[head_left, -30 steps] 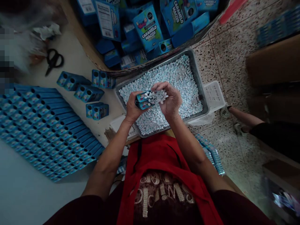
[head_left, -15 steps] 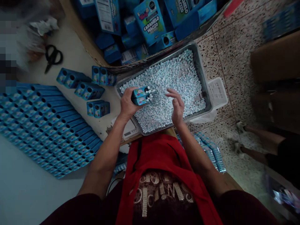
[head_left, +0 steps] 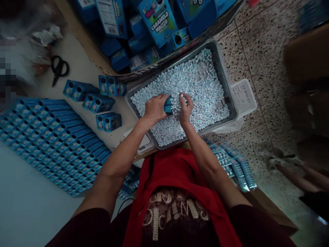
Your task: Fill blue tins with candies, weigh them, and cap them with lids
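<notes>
My left hand (head_left: 155, 109) is wrapped round a pair of small blue candy boxes (head_left: 168, 105), tipped on their side over the metal tray (head_left: 232, 106). Their open ends face right, against the candies. Small round white and pale-blue candies (head_left: 200, 89) fill most of the tray. My right hand (head_left: 186, 108) is just right of the boxes, its fingers curled round some candies at the box openings. How many candies are in those fingers is hidden.
A large carton (head_left: 87, 44) of blue boxes stands behind the tray. Filled-looking blue box pairs (head_left: 109, 121) and black scissors (head_left: 59, 68) lie left. Stacked blue boxes (head_left: 51, 144) rise further left. A white plastic basket (head_left: 244, 97) juts out right; another person's legs (head_left: 300, 178) show beyond.
My left hand has moved right with the boxes, lower into the candies. The right hand has moved left to meet them, its fingers now curled in. The other person's legs have shifted.
</notes>
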`<move>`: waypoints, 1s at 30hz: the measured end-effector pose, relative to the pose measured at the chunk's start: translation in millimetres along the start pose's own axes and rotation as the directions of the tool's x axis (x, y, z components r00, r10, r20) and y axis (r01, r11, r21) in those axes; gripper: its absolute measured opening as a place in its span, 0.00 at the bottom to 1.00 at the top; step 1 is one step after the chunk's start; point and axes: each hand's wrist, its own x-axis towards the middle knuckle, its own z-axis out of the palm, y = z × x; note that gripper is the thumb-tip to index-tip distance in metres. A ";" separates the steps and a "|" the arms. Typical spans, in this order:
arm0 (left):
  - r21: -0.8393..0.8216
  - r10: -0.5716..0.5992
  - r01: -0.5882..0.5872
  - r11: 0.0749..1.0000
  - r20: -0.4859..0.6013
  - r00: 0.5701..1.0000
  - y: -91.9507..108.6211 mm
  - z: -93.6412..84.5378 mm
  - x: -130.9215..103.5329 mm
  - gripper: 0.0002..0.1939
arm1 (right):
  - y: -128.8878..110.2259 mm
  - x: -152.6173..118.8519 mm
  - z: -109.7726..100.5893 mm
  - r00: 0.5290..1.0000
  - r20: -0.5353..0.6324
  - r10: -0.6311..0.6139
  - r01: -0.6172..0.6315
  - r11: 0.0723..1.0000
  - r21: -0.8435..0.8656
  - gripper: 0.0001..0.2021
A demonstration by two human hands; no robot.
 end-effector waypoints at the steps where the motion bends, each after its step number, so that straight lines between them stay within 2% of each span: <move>1: -0.060 0.024 -0.026 0.998 -0.030 0.999 -3.9 -0.1 -0.7 0.39 | -8.8 3.4 1.2 0.998 -0.008 0.069 -0.067 0.989 0.132 0.25; 3: -0.223 0.078 -0.101 0.970 -0.110 0.991 -15.3 -1.1 -9.1 0.42 | -28.3 6.3 0.0 0.979 0.024 0.201 -0.194 0.903 0.382 0.25; 6: -0.467 0.086 -0.212 0.858 -0.277 0.957 -30.7 1.0 -29.4 0.42 | -58.8 4.9 -7.1 0.939 0.113 0.324 -0.317 0.695 0.645 0.23; 9: -0.559 0.070 -0.289 0.777 -0.381 0.922 -35.2 12.0 -40.8 0.42 | -83.7 2.0 -14.3 0.898 0.167 0.406 -0.387 0.553 0.738 0.21; 11: -0.571 0.071 -0.328 0.753 -0.425 0.902 -34.7 21.3 -39.9 0.42 | -95.4 -0.1 -17.6 0.884 0.199 0.424 -0.418 0.521 0.744 0.22; 14: -0.563 -0.018 -0.329 0.758 -0.523 0.852 -35.5 32.5 -33.5 0.45 | -107.5 -2.8 -20.3 0.907 0.213 0.364 -0.399 0.577 0.712 0.24; 15: -0.559 -0.032 -0.320 0.765 -0.529 0.848 -36.5 35.1 -32.1 0.46 | -110.6 -3.5 -20.5 0.917 0.215 0.334 -0.385 0.607 0.695 0.24; 18: -0.578 -0.046 -0.282 0.766 -0.487 0.872 -40.1 40.5 -33.8 0.45 | -117.8 -3.9 -18.4 0.938 0.240 0.251 -0.347 0.687 0.639 0.24; 21: -0.599 -0.094 -0.252 0.760 -0.485 0.869 -41.0 44.7 -41.2 0.45 | -121.4 -3.4 -12.4 0.951 0.267 0.155 -0.286 0.771 0.569 0.26; 25: -0.607 -0.086 -0.270 0.747 -0.491 0.867 -37.5 50.3 -46.9 0.42 | -119.6 -3.9 -0.7 0.949 0.314 0.001 -0.145 0.889 0.434 0.33; 27: -0.603 -0.111 -0.269 0.751 -0.517 0.849 -35.7 51.4 -46.7 0.42 | -117.1 -5.2 5.1 0.944 0.324 -0.060 -0.078 0.914 0.399 0.34; 30: -0.570 -0.030 -0.289 0.769 -0.484 0.875 -34.5 50.4 -46.2 0.41 | -113.8 -10.4 12.1 0.939 0.321 -0.124 -0.013 0.920 0.392 0.32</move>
